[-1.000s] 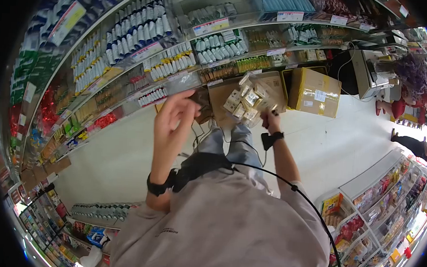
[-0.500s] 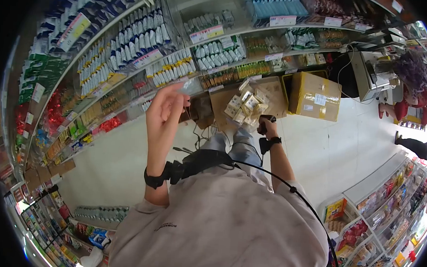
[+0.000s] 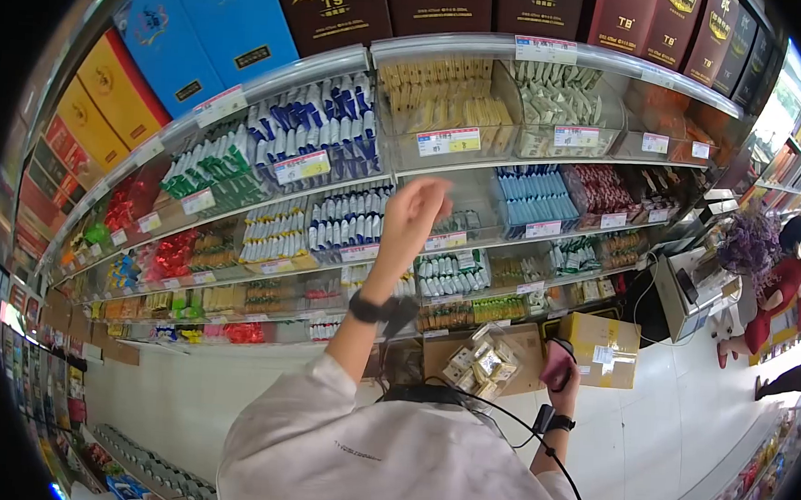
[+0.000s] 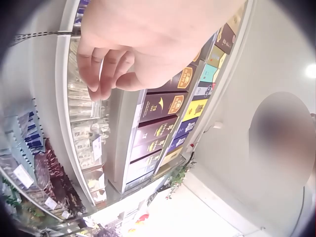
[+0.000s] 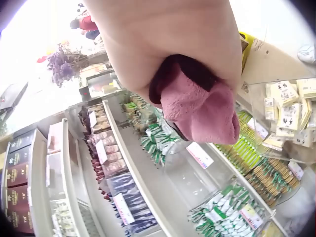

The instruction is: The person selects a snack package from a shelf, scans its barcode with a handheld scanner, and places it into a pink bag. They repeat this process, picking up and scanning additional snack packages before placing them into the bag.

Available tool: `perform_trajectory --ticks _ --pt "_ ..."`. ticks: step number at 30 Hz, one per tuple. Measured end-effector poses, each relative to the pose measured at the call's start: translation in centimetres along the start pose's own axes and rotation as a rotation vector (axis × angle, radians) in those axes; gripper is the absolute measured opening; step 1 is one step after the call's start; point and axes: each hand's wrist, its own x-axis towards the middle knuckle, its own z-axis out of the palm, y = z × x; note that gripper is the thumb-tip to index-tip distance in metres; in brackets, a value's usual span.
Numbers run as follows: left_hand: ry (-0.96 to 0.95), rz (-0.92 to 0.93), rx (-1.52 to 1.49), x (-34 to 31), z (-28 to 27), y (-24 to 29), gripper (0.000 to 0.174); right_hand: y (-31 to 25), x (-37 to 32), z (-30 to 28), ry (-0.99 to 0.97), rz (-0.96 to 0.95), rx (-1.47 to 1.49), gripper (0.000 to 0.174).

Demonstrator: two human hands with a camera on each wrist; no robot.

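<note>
In the head view my left hand (image 3: 412, 216) is raised before the middle shelves, fingers bent; nothing is visible in its grip. The left wrist view shows the hand (image 4: 138, 44) near an upper-shelf bin of pale packets (image 4: 81, 101), its fingers loosely curled. A pink cloth with a dark edge (image 3: 558, 366) is gripped in my right hand (image 3: 564, 397), low beside the carton. The right wrist view has the cloth (image 5: 212, 116) bunched below the hand (image 5: 168, 39). Left of that hand, a clear bag of small cream packets (image 3: 483, 365) lies on brown cardboard.
Shelves hold clear bins of wrapped sticks (image 3: 352, 218) with price tags; dark boxed goods (image 3: 438, 5) stand on top. A taped carton (image 3: 616, 350) sits on the floor at right, below a counter with a machine (image 3: 691, 291). Cables hang by the body. A person in red (image 3: 778, 296) is at far right.
The head view has tilted up, bringing the top shelf into sight. My left hand has risen toward the shelves. The right hand has moved away from the bag, and the cloth's pink side shows.
</note>
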Motion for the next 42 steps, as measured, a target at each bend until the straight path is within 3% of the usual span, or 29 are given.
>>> perform_trajectory --ticks 2,5,6,9,11,14,20,22,24,25,27,29,32,35,42 --pt "0.004 0.107 0.065 2.8 0.0 -0.3 0.021 -0.9 1.2 0.1 -0.022 0.155 0.366 0.056" --pt "0.096 0.258 0.183 7.2 0.9 -1.2 0.022 -2.3 2.4 0.1 0.007 0.190 0.450 0.067" --pt "0.118 0.338 0.278 8.7 1.2 -1.3 0.022 -3.4 2.4 0.0 0.006 0.052 0.212 0.068" --pt "0.147 0.481 0.647 14.0 1.6 -3.0 0.025 -5.8 2.4 -0.1 0.003 -0.123 -0.070 0.073" --pt "0.191 0.529 0.914 16.5 2.3 -3.2 0.029 -6.6 2.4 -0.2 0.006 -0.183 -0.096 0.073" --pt "-0.005 0.469 1.019 19.7 3.0 -2.0 0.035 -6.7 2.3 -0.3 0.015 -0.230 -0.082 0.074" --pt "-0.411 -0.027 0.986 22.6 3.8 -2.9 0.065 -5.5 1.4 -1.2 0.036 -0.175 -0.071 0.082" --pt "-0.330 0.049 0.900 23.7 3.3 -4.8 0.060 -5.6 1.2 -1.6 0.036 -0.075 -0.017 0.081" --pt "-0.270 0.053 0.841 24.1 2.8 -6.0 0.057 -5.4 0.9 -1.7 0.086 0.203 0.367 0.080" --pt "-0.244 0.022 0.823 24.0 2.8 -5.8 0.056 -5.3 1.5 -1.7 0.136 0.412 0.713 0.080" --pt "-0.211 -0.016 0.792 24.5 2.4 -6.8 0.054 -5.6 1.7 -1.9 0.193 0.605 1.058 0.079" --pt "-0.199 -0.031 0.768 25.6 1.9 -7.9 0.052 -6.4 1.2 -2.6 0.197 0.585 1.081 0.079" --pt "-0.034 0.136 0.839 23.9 2.6 -7.1 0.050 -7.3 0.9 -3.4 0.201 0.584 1.169 0.080" --pt "0.015 0.203 0.903 23.3 3.3 -6.6 0.048 -8.4 0.5 -3.8 0.222 0.589 1.171 0.079" --pt "-0.005 0.140 1.051 22.2 3.7 -5.0 0.040 -5.8 -1.5 -3.4 0.243 0.386 0.925 0.075"
